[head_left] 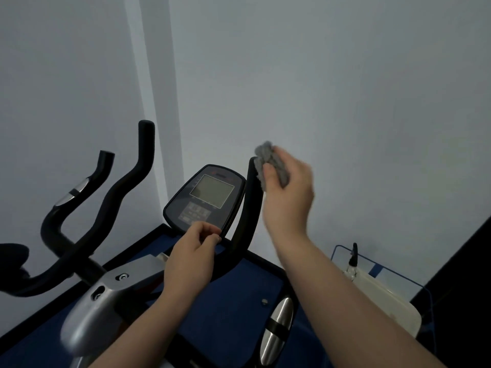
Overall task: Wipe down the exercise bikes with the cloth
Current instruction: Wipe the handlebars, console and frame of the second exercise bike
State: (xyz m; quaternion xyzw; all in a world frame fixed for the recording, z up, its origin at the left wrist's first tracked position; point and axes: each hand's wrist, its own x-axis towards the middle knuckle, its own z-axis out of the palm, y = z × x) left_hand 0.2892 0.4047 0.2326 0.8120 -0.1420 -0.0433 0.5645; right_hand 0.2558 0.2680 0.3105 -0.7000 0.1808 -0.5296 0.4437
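Two hands working: right hand point(288, 187) is gripping the grey cloth point(271, 162) against the upright handlebar point(251, 208) tip, bar running downward; left hand point(192, 251) is pinching the console point(206, 197) edge.

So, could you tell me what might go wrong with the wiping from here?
The cloth is bunched at the very tip of the handlebar, so the right hand could slip off it. The left hand pinches the lower edge of the console and might press its buttons or tilt it.
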